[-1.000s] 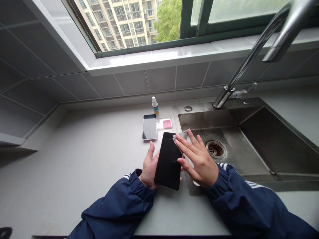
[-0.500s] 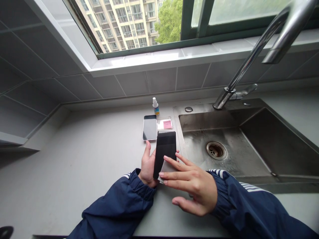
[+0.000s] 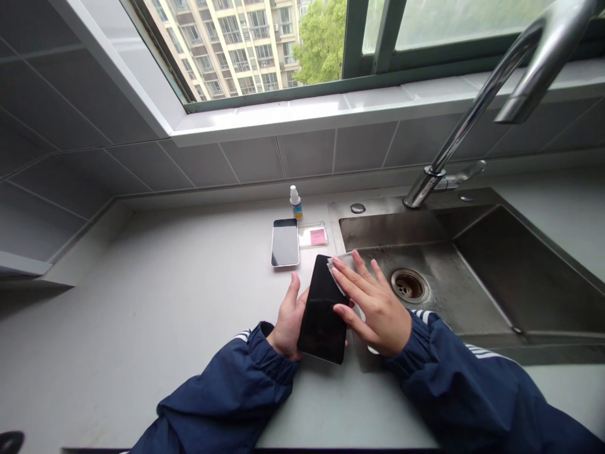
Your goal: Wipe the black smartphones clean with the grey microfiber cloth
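Observation:
A black smartphone (image 3: 324,321) lies screen up across my left hand (image 3: 287,321), whose thumb rests along its left side while fingertips show at the right edge. My right hand (image 3: 373,302) presses a small grey cloth (image 3: 336,272) with zigzag edges against the phone's top right corner. Its fingers are stretched over the cloth, and the thumb lies near the screen's right edge. Behind the held phone, a second phone (image 3: 285,243) with a pale frame sits on the counter. Beside it lies a clear case (image 3: 306,234) with a pink label, and a small white spray bottle (image 3: 295,203) stands upright behind.
A steel sink (image 3: 444,302) with a drain (image 3: 410,285) is set in the counter on my right. The chrome faucet (image 3: 466,120) arches above it. A tiled wall (image 3: 307,151) and window ledge (image 3: 283,113) run along the back of the pale counter (image 3: 189,271).
My right hand has slid the cloth from the phone's lower part up to its top right corner. The phone has tilted clockwise and shifted slightly toward me.

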A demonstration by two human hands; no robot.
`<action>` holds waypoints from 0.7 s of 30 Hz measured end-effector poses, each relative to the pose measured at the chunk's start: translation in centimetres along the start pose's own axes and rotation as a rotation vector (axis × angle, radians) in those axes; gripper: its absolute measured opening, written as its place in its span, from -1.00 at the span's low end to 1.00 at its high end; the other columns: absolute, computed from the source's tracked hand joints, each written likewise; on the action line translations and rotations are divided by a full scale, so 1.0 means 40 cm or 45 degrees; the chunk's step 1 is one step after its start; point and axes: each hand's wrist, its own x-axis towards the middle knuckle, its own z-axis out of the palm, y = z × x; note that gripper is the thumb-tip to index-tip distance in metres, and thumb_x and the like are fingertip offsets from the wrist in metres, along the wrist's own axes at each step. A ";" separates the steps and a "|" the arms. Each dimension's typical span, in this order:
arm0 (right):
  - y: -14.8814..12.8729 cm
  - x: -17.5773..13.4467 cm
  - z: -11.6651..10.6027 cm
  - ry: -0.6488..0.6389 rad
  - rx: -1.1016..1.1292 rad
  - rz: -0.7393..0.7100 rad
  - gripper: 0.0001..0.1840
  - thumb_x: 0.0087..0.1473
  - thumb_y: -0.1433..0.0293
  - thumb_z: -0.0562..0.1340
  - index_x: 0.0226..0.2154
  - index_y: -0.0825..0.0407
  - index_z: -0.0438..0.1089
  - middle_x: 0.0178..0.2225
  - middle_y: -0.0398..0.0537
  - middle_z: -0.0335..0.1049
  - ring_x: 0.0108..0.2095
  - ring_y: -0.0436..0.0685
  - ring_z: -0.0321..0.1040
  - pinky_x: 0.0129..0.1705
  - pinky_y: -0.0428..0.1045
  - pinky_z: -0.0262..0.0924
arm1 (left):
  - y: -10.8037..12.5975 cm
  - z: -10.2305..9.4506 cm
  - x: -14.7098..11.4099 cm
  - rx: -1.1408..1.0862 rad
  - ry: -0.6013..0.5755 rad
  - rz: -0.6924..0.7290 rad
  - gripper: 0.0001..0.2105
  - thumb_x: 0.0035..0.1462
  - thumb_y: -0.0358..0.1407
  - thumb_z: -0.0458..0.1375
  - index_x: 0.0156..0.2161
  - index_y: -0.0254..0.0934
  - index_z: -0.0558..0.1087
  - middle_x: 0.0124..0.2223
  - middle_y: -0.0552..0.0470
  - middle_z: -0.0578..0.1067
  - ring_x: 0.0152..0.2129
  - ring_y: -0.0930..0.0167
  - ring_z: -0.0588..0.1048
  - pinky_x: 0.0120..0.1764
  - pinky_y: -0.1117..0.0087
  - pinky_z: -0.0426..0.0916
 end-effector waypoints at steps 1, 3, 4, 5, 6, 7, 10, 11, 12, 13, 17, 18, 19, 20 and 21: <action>-0.005 -0.001 0.002 -0.017 0.017 -0.024 -0.38 0.28 0.25 0.06 0.32 0.08 0.00 0.34 0.06 -0.05 0.39 0.36 -0.37 0.30 0.45 -0.25 | -0.001 0.000 0.001 -0.005 0.016 0.033 -0.31 0.23 0.17 -0.18 0.32 -0.19 0.15 0.08 -0.17 0.49 -0.07 0.13 0.52 0.01 0.08 0.35; -0.018 -0.005 0.005 -0.049 0.053 -0.086 -0.39 0.28 0.26 0.08 0.31 0.09 0.03 0.34 0.06 -0.03 0.39 0.35 -0.33 0.32 0.43 -0.27 | -0.003 -0.001 0.004 -0.018 0.035 0.098 -0.29 0.23 0.17 -0.15 0.31 -0.25 0.17 0.08 -0.20 0.49 -0.05 0.12 0.50 0.04 0.11 0.33; -0.025 -0.007 0.006 -0.056 0.071 -0.117 -0.40 0.27 0.26 0.09 0.30 0.10 0.06 0.33 0.06 -0.01 0.38 0.35 -0.30 0.33 0.42 -0.30 | -0.003 -0.002 0.006 -0.022 0.039 0.120 -0.29 0.23 0.17 -0.14 0.31 -0.29 0.17 0.07 -0.21 0.49 -0.04 0.12 0.50 0.05 0.13 0.32; -0.032 -0.009 0.006 -0.058 0.089 -0.146 -0.41 0.26 0.26 0.10 0.28 0.11 0.09 0.32 0.06 0.02 0.38 0.35 -0.27 0.34 0.41 -0.33 | -0.003 -0.002 0.006 -0.023 0.043 0.132 -0.28 0.23 0.16 -0.13 0.30 -0.31 0.18 0.07 -0.22 0.49 -0.03 0.12 0.49 0.06 0.14 0.31; -0.039 -0.011 0.006 -0.058 0.109 -0.176 -0.41 0.26 0.27 0.11 0.27 0.12 0.11 0.31 0.06 0.05 0.38 0.35 -0.25 0.35 0.40 -0.37 | -0.002 -0.002 0.007 -0.024 0.050 0.136 -0.28 0.23 0.16 -0.13 0.30 -0.32 0.19 0.07 -0.22 0.49 -0.03 0.13 0.49 0.07 0.15 0.30; -0.046 -0.013 0.006 -0.059 0.132 -0.210 -0.42 0.24 0.27 0.12 0.26 0.12 0.13 0.30 0.07 0.08 0.37 0.35 -0.22 0.35 0.40 -0.40 | 0.000 -0.001 0.007 -0.025 0.059 0.136 -0.28 0.22 0.17 -0.13 0.29 -0.33 0.20 0.06 -0.22 0.49 -0.03 0.13 0.49 0.08 0.15 0.29; -0.063 -0.022 0.004 -0.056 0.228 -0.343 -0.45 0.22 0.28 0.15 0.21 0.12 0.21 0.24 0.06 0.21 0.35 0.31 -0.11 0.37 0.35 -0.45 | 0.004 0.001 0.006 -0.031 0.083 0.125 -0.25 0.20 0.19 -0.12 0.27 -0.36 0.24 0.04 -0.24 0.51 -0.04 0.13 0.50 0.08 0.16 0.29; -0.068 -0.025 0.003 -0.051 0.263 -0.393 -0.48 0.22 0.29 0.15 0.19 0.12 0.24 0.21 0.06 0.25 0.34 0.29 -0.06 0.37 0.34 -0.45 | 0.005 0.002 0.006 -0.032 0.089 0.119 -0.24 0.20 0.20 -0.13 0.26 -0.38 0.25 0.03 -0.25 0.51 -0.05 0.13 0.50 0.07 0.16 0.30; -0.073 -0.028 0.003 -0.045 0.295 -0.437 -0.50 0.21 0.29 0.15 0.17 0.11 0.27 0.18 0.06 0.30 0.32 0.27 -0.01 0.37 0.33 -0.45 | 0.006 0.002 0.006 -0.031 0.095 0.109 -0.23 0.19 0.21 -0.13 0.25 -0.39 0.26 0.03 -0.26 0.51 -0.06 0.12 0.51 0.07 0.15 0.30; -0.077 -0.031 0.002 -0.040 0.321 -0.473 -0.52 0.21 0.29 0.15 0.14 0.11 0.30 0.15 0.06 0.34 0.31 0.25 0.04 0.38 0.33 -0.45 | 0.007 0.003 0.005 -0.028 0.101 0.096 -0.22 0.19 0.22 -0.13 0.24 -0.40 0.27 0.02 -0.26 0.52 -0.07 0.12 0.51 0.06 0.14 0.30; -0.083 -0.034 0.004 -0.058 0.361 -0.557 -0.53 0.20 0.28 0.14 0.12 0.12 0.32 0.11 0.08 0.39 0.27 0.25 0.11 0.37 0.33 -0.45 | 0.008 0.002 0.004 -0.007 0.116 0.063 -0.21 0.17 0.23 -0.14 0.24 -0.41 0.28 0.00 -0.28 0.53 -0.10 0.11 0.53 0.04 0.11 0.32; -0.080 -0.032 0.004 -0.058 0.348 -0.556 -0.52 0.21 0.27 0.14 0.14 0.12 0.30 0.12 0.08 0.38 0.27 0.25 0.11 0.37 0.34 -0.47 | 0.008 0.002 0.004 -0.008 0.108 0.067 -0.21 0.18 0.23 -0.14 0.24 -0.40 0.27 0.00 -0.28 0.53 -0.09 0.11 0.53 0.04 0.12 0.32; -0.075 -0.029 0.005 -0.056 0.321 -0.540 -0.50 0.22 0.26 0.14 0.16 0.11 0.28 0.13 0.09 0.37 0.28 0.25 0.10 0.37 0.35 -0.50 | 0.007 0.002 0.004 -0.011 0.095 0.077 -0.22 0.19 0.22 -0.14 0.25 -0.40 0.27 0.00 -0.26 0.53 -0.09 0.12 0.52 0.04 0.14 0.32; -0.068 -0.026 0.005 -0.051 0.281 -0.504 -0.48 0.23 0.25 0.14 0.19 0.11 0.24 0.15 0.10 0.34 0.29 0.27 0.07 0.36 0.37 -0.51 | 0.005 0.002 0.004 -0.014 0.080 0.088 -0.24 0.20 0.20 -0.14 0.25 -0.39 0.26 0.01 -0.25 0.53 -0.07 0.13 0.52 0.05 0.16 0.32; -0.060 -0.022 0.004 -0.044 0.231 -0.450 -0.45 0.24 0.25 0.13 0.22 0.10 0.20 0.18 0.12 0.30 0.31 0.28 0.03 0.36 0.38 -0.52 | 0.003 0.002 0.004 -0.016 0.062 0.100 -0.26 0.22 0.19 -0.15 0.26 -0.37 0.25 0.01 -0.24 0.52 -0.06 0.14 0.51 0.06 0.17 0.31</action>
